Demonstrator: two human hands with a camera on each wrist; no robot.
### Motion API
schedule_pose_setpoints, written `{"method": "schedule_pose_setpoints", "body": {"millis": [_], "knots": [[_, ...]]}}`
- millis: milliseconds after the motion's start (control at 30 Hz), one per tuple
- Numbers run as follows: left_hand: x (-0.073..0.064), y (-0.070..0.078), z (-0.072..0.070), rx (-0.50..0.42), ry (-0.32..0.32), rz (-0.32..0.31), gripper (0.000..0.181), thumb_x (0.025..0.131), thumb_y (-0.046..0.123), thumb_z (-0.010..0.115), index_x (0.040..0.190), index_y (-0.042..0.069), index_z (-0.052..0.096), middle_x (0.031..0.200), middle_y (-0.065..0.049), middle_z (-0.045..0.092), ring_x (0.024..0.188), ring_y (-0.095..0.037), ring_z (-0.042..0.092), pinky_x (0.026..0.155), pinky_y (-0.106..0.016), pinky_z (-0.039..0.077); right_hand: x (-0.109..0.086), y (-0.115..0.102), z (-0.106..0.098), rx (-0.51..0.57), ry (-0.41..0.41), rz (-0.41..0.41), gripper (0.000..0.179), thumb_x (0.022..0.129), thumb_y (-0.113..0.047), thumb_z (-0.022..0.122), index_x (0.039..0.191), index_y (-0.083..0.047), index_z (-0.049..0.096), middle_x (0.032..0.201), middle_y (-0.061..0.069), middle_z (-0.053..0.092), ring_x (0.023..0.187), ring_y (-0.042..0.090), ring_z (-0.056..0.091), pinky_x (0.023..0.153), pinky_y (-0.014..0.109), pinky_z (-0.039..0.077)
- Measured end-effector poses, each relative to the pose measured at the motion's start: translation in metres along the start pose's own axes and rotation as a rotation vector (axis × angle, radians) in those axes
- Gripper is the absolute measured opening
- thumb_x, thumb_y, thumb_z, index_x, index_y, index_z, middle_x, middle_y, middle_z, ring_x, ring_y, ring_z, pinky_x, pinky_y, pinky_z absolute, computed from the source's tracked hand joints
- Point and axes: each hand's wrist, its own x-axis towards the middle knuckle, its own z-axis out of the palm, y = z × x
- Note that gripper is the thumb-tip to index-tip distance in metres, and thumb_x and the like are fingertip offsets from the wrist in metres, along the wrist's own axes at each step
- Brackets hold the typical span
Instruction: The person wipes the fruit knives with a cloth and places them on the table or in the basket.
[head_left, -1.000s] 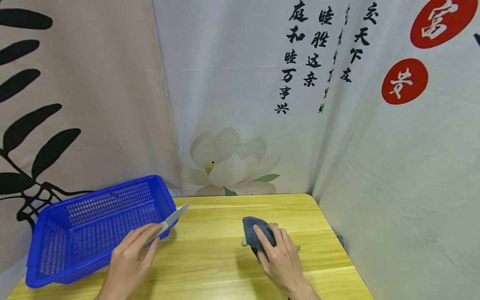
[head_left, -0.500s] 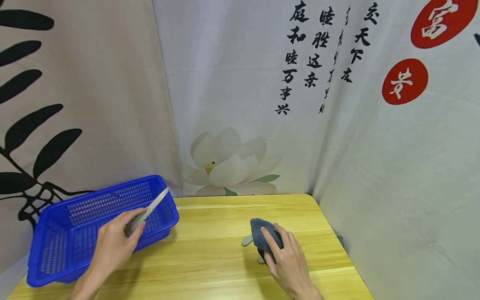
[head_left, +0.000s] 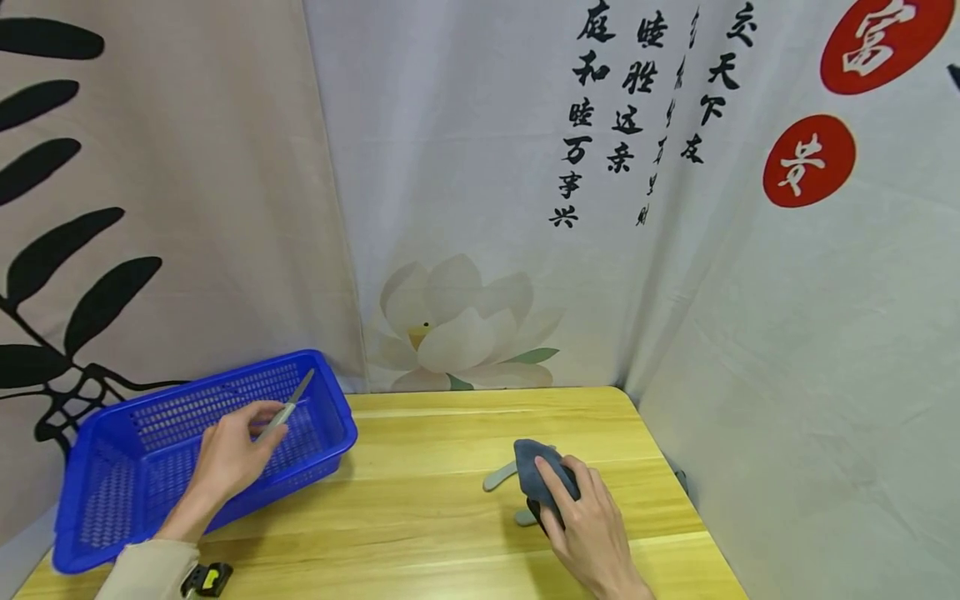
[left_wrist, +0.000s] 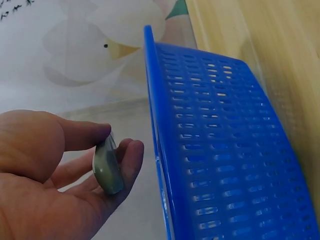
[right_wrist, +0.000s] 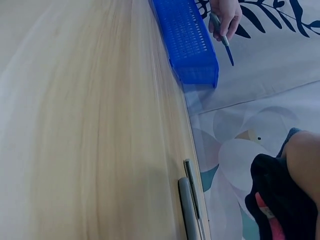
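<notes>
Over the blue plastic basket (head_left: 315, 471), my left hand (head_left: 232, 454) pinches a knife (head_left: 277, 420) by its grey-green handle, blade pointing up and away. In the left wrist view the handle's end (left_wrist: 108, 170) shows between thumb and fingers, beside the basket's wall. My right hand (head_left: 588, 529) grips a bunched dark grey-blue cloth (head_left: 531, 473) above the table's right side. The right wrist view shows a black part of the cloth (right_wrist: 277, 187) with a pink patch. Below it lie two grey-green handles (head_left: 498, 477), partly hidden by cloth and hand.
The basket stands at the left of the wooden table (head_left: 420, 500), against a fabric backdrop (head_left: 465, 183) with printed flowers and writing. The table's right edge (head_left: 686, 500) runs alongside another hanging sheet. A black device (head_left: 210, 579) sits on the left wrist.
My left hand has carried the knife leftward from beside the basket to over its inside. My right hand, with the cloth, has shifted slightly right, uncovering more of the handles.
</notes>
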Motion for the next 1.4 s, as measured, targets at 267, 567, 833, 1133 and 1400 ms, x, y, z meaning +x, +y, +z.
{"method": "schedule_pose_setpoints", "body": {"millis": [267,567,833,1133,1400], "knots": [[0.015,-0.004,0.003,0.032,-0.082,-0.081,0.057,0.113,0.022,0.069,0.155,-0.014,0.054,0.146,-0.041,0.066,0.127,-0.061,0.070,0.093,-0.067,0.064,-0.007,0.008,-0.002,-0.018,0.014,0.012,0.075,0.084,-0.016,0.090,0.156,-0.022,0.069,0.132,0.020,0.070,0.100,0.026,0.065,0.075,0.043,0.063],[0.018,0.000,0.009,0.069,-0.202,-0.145,0.105,0.109,0.065,0.066,0.172,-0.009,0.029,0.172,-0.045,0.035,0.150,-0.071,0.042,0.112,-0.085,0.046,-0.011,0.013,-0.002,-0.016,-0.008,0.043,0.073,0.085,-0.019,0.093,0.155,-0.023,0.070,0.132,0.021,0.070,0.103,0.029,0.068,0.075,0.045,0.065],[0.018,0.026,0.034,0.150,-0.108,-0.014,0.107,0.101,0.071,0.073,0.172,-0.001,0.038,0.177,-0.039,0.031,0.163,-0.069,0.024,0.122,-0.091,0.028,-0.016,0.022,-0.002,0.000,-0.022,0.060,0.069,0.086,-0.019,0.090,0.153,-0.021,0.072,0.132,0.022,0.070,0.106,0.031,0.070,0.076,0.046,0.066],[0.014,0.073,0.090,0.138,0.088,0.320,0.076,0.098,0.042,0.086,0.155,-0.001,0.061,0.165,-0.030,0.056,0.161,-0.059,0.041,0.130,-0.079,0.033,-0.023,0.035,-0.003,0.002,-0.004,0.072,0.070,0.086,-0.016,0.089,0.153,-0.020,0.071,0.131,0.023,0.070,0.106,0.034,0.071,0.072,0.048,0.066],[-0.001,0.114,0.155,0.124,0.036,0.489,0.063,0.100,0.037,0.086,0.151,0.003,0.068,0.160,-0.024,0.063,0.156,-0.052,0.053,0.128,-0.073,0.044,-0.031,0.046,-0.005,-0.009,-0.010,0.108,0.070,0.086,-0.014,0.090,0.154,-0.021,0.071,0.131,0.024,0.070,0.107,0.036,0.071,0.071,0.049,0.065]]}}
